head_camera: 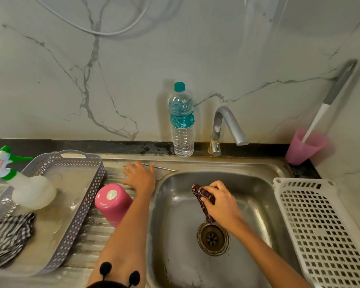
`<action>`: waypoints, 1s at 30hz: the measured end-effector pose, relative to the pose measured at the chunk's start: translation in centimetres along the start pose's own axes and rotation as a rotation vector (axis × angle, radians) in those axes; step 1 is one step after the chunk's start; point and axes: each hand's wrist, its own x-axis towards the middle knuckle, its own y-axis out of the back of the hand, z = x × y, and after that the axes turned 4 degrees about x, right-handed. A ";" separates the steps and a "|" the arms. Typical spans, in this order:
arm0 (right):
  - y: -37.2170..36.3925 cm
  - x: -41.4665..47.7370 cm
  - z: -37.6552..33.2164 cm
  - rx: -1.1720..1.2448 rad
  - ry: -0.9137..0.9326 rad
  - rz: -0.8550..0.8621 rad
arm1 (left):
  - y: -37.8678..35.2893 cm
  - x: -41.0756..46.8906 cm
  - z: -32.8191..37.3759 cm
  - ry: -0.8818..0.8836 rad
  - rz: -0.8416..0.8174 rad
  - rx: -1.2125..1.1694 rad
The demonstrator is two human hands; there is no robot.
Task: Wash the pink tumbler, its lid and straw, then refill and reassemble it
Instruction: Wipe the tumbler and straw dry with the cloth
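Observation:
The pink tumbler (113, 203) stands upside down on the ribbed drainboard, left of the sink basin (247, 183). A thin metal straw (164, 167) lies along the back rim of the sink. My left hand (139, 176) reaches over the drainboard with fingers spread, its fingertips at the straw's left end. Over the basin, my right hand (220, 201) grips a dark red patterned cloth (203, 196), which hangs down toward the drain (212, 238). I cannot see the lid.
A water bottle (182, 121) and the tap (224, 127) stand at the back. A grey basket (79, 204) at left holds a spray bottle (27, 188) and a striped cloth (7, 238). White basket (324, 229) at right; pink cup (303, 148) with a brush behind it.

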 end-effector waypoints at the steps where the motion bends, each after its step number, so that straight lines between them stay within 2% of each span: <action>1: 0.0 0.3 -0.1 0.005 -0.003 0.000 | -0.1 0.2 -0.1 0.000 -0.004 -0.002; 4: -0.1 0.8 -0.2 0.014 -0.012 0.004 | -0.2 0.4 -0.4 -0.001 0.000 0.062; 6: -0.2 0.9 -0.1 0.022 -0.016 0.008 | 0.1 0.2 -0.1 -0.014 0.058 0.141; 9: -0.2 1.1 0.0 0.041 -0.027 0.013 | 0.0 -0.1 0.5 -0.244 0.243 0.179; 12: -0.2 1.0 0.0 0.045 -0.035 0.012 | -2.0 -0.5 0.7 -0.546 0.289 0.179; 17: -0.2 0.6 0.0 0.050 -0.042 0.014 | -2.8 -0.4 0.9 -0.679 0.291 0.165; 22: -0.1 0.0 0.5 0.066 -0.064 0.023 | -1.3 0.1 1.4 -0.808 0.322 0.250; 27: 0.0 -0.6 0.5 0.096 -0.087 0.059 | 2.0 0.2 2.6 -0.922 0.531 0.090; 30: 0.3 -1.0 -0.3 0.144 -0.071 0.155 | 4.5 -1.4 3.6 -0.957 0.548 -0.041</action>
